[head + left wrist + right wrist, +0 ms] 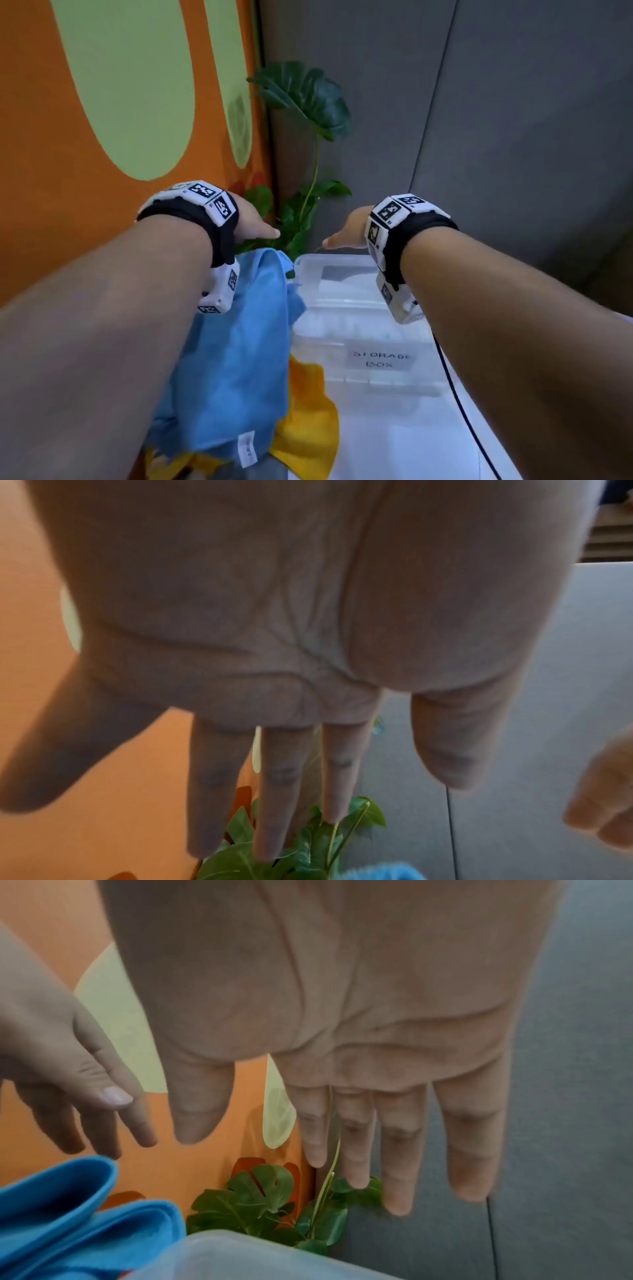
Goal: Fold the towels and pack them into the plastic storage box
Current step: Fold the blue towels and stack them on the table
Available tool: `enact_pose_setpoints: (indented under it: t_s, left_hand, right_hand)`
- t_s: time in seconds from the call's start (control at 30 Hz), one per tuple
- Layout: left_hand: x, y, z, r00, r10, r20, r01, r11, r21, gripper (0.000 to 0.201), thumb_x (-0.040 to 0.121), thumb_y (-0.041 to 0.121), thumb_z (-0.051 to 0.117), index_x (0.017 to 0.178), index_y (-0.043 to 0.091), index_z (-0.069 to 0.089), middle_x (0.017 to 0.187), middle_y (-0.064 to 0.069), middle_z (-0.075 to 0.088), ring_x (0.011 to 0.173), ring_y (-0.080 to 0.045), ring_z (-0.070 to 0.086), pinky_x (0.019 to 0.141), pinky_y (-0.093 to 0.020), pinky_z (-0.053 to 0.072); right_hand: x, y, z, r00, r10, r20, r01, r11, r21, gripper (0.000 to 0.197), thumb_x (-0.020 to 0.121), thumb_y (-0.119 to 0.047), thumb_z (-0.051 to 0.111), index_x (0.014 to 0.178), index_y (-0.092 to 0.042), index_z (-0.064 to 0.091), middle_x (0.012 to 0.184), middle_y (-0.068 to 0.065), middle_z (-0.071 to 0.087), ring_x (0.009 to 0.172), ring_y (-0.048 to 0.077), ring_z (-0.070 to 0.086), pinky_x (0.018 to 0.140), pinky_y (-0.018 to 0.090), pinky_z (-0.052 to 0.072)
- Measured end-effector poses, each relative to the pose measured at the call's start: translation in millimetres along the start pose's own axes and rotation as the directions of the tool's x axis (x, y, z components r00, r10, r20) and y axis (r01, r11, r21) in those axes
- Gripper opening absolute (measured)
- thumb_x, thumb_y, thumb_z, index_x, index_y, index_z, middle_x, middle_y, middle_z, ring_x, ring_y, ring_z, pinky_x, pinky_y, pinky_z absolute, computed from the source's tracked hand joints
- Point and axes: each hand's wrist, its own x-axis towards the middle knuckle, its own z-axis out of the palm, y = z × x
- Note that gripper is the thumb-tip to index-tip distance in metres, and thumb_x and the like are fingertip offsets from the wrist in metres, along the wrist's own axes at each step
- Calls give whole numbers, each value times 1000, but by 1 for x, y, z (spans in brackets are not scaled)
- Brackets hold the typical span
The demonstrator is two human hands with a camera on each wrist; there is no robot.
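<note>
A crumpled blue towel lies on the table left of the clear plastic storage box, which carries a "STORAGE BOX" label and a lid. A yellow towel lies partly under the blue one. My left hand hangs in the air above the blue towel's far end, fingers straight and empty. My right hand hovers over the box's far edge, fingers spread straight, holding nothing. The blue towel and the box rim show below the right palm.
A green leafy plant stands in the corner behind the box. An orange and green wall runs along the left, grey panels behind. A black cable runs along the white table at right.
</note>
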Motion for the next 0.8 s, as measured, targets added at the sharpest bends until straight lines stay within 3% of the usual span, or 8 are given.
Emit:
enact_pose_setpoints:
  t_s: [0.1,0.2,0.3,0.37,0.53,0.63,0.8]
  left_hand:
    - [-5,-3,23,999,49,10,-50,997,55,70,91,69,33,133,17,54,134,-8,56,112,-27,57,100,-37,44]
    - [-21,1,44,997,65,31,-68,994,91,70,94,66,28,137,15,51,135,-8,55,108,-26,56,90,-33,43]
    - [-36,3,56,998,54,-11,-54,996,72,73,94,65,26,143,14,43,144,-8,48,125,-26,49,103,-37,38]
    - [-49,7,62,996,71,-50,-68,996,51,71,95,63,27,143,13,42,144,-9,47,129,-26,46,104,-36,35]
    - [-72,17,77,993,67,-99,-63,997,48,72,96,62,30,148,13,32,149,-9,41,133,-26,43,104,-34,32]
    - [-80,23,88,992,79,-96,-71,994,88,74,94,64,31,147,13,35,149,-8,41,136,-25,39,108,-35,29]
    - [-87,27,115,991,116,-63,-113,992,55,72,90,63,46,145,17,37,144,-7,47,129,-25,45,103,-36,33]
  right_hand:
    - [-4,1,24,998,0,-61,-1,1000,-26,53,85,-66,46,102,-19,62,101,5,61,94,27,57,88,35,46]
    - [-15,-3,42,996,18,-84,-17,1000,12,54,82,-69,47,91,-17,60,88,5,60,89,29,61,88,40,50]
    - [-33,-7,45,994,21,-103,-17,999,39,55,82,-70,45,83,-16,56,78,3,59,86,28,62,86,40,51]
    - [-45,-13,47,994,16,-107,-10,998,63,56,82,-68,46,82,-13,57,73,2,58,83,27,62,84,39,52]
    - [-68,-27,60,996,23,-84,-14,994,113,48,82,-63,49,75,-15,58,75,2,61,78,23,62,81,36,52]
    - [-78,-31,67,998,20,-66,-13,994,110,48,84,-61,48,73,-14,52,76,2,58,81,22,61,84,37,51]
    - [-93,-34,83,1000,-21,-7,21,996,88,48,85,-65,48,86,-17,54,106,4,64,91,23,57,89,36,46]
